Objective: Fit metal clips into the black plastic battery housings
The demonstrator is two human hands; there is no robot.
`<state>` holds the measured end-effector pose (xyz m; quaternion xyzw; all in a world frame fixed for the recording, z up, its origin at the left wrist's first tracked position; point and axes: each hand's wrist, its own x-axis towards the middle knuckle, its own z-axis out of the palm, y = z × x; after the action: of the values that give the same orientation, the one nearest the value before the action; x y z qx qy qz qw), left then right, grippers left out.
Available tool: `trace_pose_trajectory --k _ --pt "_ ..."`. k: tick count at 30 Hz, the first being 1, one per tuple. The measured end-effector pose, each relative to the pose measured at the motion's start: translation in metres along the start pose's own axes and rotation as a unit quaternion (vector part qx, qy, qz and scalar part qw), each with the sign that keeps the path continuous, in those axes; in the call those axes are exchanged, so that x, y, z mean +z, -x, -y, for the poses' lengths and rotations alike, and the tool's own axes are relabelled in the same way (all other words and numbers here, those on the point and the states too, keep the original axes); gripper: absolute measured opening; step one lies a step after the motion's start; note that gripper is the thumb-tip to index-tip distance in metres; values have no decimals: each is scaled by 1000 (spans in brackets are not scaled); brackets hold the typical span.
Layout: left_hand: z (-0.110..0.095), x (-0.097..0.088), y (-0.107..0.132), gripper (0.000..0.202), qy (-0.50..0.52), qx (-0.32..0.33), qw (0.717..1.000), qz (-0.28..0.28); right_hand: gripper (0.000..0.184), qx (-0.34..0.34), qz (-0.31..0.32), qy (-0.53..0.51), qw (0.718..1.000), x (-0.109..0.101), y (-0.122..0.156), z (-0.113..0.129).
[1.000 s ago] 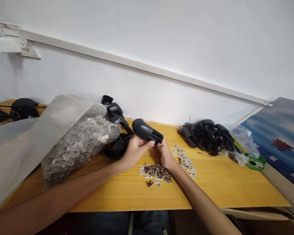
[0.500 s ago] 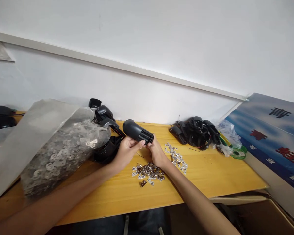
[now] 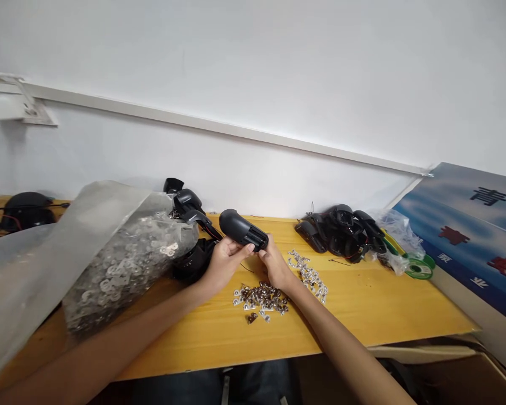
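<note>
Between both hands, above the wooden table (image 3: 362,309), is a black plastic housing (image 3: 238,228) with a rounded end and an open slotted compartment facing me. My left hand (image 3: 227,260) grips it from below on the left, thumb on its lower edge. At its right end, the fingers of my right hand (image 3: 274,261) are closed on it; whether they also hold a small part is hidden. Just below my hands lies a pile of small metal contact plates (image 3: 261,295). A second scatter of metal plates (image 3: 310,275) lies right of my right hand.
A clear plastic bag (image 3: 122,270) full of metal pieces stands on the left. Black housings (image 3: 189,205) lie behind it, and more black housings (image 3: 341,230) with wires sit at the back right. A green spool (image 3: 419,267) is near a blue printed board (image 3: 476,230).
The view has shifted slightly left, so things appear further right. Both hands keep hold of the black housing in nearly the same pose.
</note>
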<state>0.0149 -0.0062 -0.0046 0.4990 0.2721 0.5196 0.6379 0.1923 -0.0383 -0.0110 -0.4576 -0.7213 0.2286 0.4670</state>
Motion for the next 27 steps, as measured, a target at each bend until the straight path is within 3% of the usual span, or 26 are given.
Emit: trace_pose_trajectory --k 5,10,13,15,18,22,25,27 --pt "-3 2 1 32 -25 27 999 -4 44 -20 -96 22 995 -10 -9 6" --pt "-1 0 5 31 -99 37 994 9 73 39 -70 46 996 -3 -11 34" --pt "1 -1 7 26 -158 52 986 25 71 34 -70 67 995 0 -14 44" --pt "2 -2 8 30 -177 57 982 36 72 35 -118 91 988 -14 -22 45" --pt "0 -1 7 43 -171 41 983 43 82 72 -247 116 959 -65 -38 38" --pt "-4 -2 3 50 -143 -2 990 16 74 144 -401 200 883 -163 -47 18" --pt "-4 -3 0 53 -146 -15 989 -7 65 208 -455 320 805 -224 -41 -3" --pt "-4 -3 -1 51 -152 -13 988 -11 63 265 -437 385 768 -248 -36 -18"
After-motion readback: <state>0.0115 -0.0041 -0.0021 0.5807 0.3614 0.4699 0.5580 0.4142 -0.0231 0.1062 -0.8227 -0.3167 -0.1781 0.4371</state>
